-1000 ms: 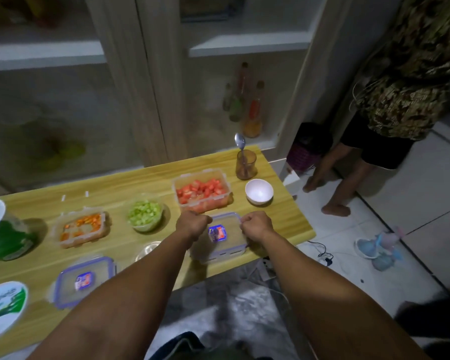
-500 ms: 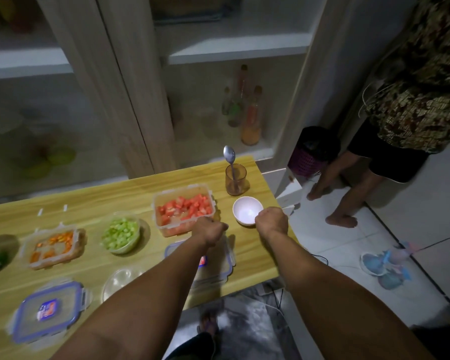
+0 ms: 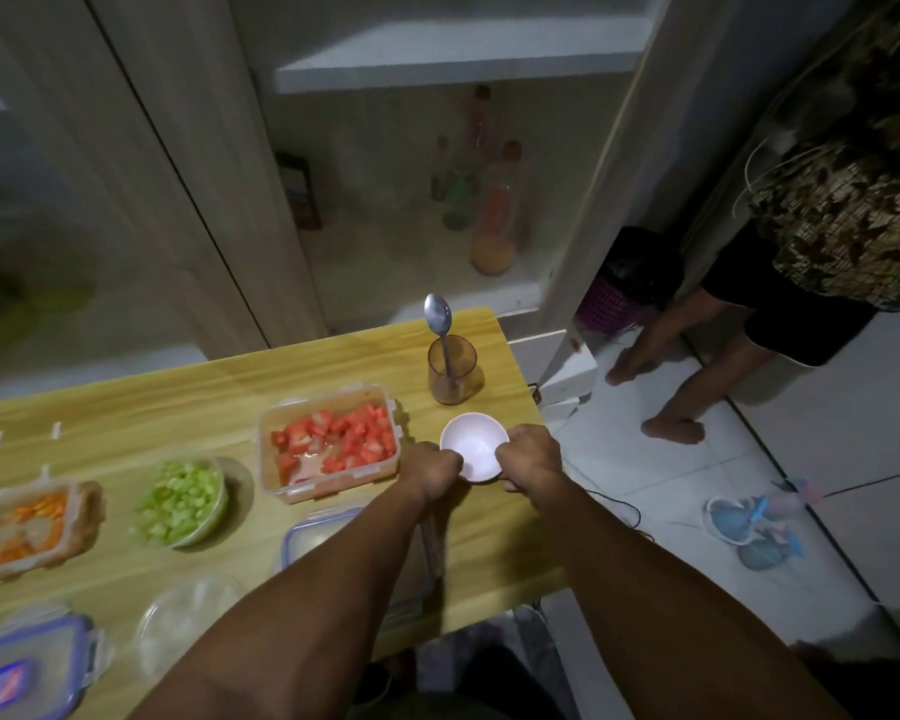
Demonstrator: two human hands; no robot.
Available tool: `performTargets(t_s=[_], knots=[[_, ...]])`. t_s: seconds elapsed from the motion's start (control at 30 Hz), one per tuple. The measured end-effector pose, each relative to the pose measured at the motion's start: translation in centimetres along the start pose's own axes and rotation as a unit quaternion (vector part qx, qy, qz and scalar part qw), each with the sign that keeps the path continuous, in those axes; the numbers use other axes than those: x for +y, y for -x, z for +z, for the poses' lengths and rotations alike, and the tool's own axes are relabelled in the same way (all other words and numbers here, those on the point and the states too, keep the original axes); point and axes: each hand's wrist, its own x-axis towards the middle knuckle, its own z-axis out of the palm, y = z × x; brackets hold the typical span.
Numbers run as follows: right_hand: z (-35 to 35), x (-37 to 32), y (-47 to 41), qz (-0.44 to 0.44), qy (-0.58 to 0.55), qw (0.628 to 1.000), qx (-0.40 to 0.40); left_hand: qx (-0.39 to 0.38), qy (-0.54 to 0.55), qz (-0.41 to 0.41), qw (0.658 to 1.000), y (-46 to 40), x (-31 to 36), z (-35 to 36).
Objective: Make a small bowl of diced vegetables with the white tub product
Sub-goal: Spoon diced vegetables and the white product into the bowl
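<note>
Because the small white bowl is the vessel the vegetables must end up in, both hands close on it from opposite sides: the left hand curls its fingers against the left rim and the right hand pinches the right rim, a two-sided hold that should keep so light a dish level. It sits near the right end of the worktop, apparently empty, and whether it is lifted clear of the wood cannot be told. Just left of it stands the open tub of diced red vegetable, close enough for short transfers. Just beyond it, a tumbler keeps a spoon upright and ready. Further left lie a bowl of green dice and a tub of orange dice, with loose lids nearer the edge. No white tub product is in view.
</note>
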Motion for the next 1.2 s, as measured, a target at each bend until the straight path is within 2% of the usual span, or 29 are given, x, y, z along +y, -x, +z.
performTargets(t_s=[0.13, 0.23, 0.4, 0.5, 0.67, 0.73, 0.8, 0.93, 1.03, 1.2], knots=[[-1.4, -0.8, -0.3, 0.000, -0.030, 0.999, -0.038, 0.025, 0.137, -0.057, 0.989, -0.5, 0.5, 0.7], [-2.8, -1.5, -0.5, -0.009, -0.025, 0.997, -0.071, 0.027, 0.230, -0.095, 0.968, -4.8, -1.4, 1.7], [-4.9, -2.6, -1.5, -0.056, 0.032, 0.990, -0.124, 0.009, 0.346, -0.097, 0.933, 0.9, 3.5, 1.8], [-5.7, -3.3, -2.4, -0.088, 0.059, 0.983, -0.147, -0.010, 0.396, -0.095, 0.913, 0.8, 3.8, 2.0], [-6.3, -4.4, -3.1, -0.109, 0.035, 0.975, -0.190, 0.018, 0.422, -0.089, 0.902, 0.9, 4.1, 1.7], [-6.4, -5.1, -3.5, -0.106, -0.001, 0.979, -0.174, 0.031, 0.427, -0.085, 0.900, 0.4, 4.0, 1.3], [-6.3, -6.2, -4.1, -0.113, -0.030, 0.986, -0.123, 0.037, 0.423, -0.074, 0.902, 0.5, 4.1, 0.9], [-5.4, -8.0, -6.1, -0.160, -0.031, 0.985, -0.052, 0.041, 0.430, -0.061, 0.900, 0.6, 4.2, -0.2], [-4.2, -9.4, -7.4, -0.169, -0.029, 0.984, -0.051, 0.038, 0.466, -0.051, 0.883, 0.7, 4.1, -1.1], [-2.7, -11.3, -8.6, -0.171, -0.047, 0.980, -0.093, 0.029, 0.546, -0.033, 0.837, 1.1, 3.6, -2.9]])
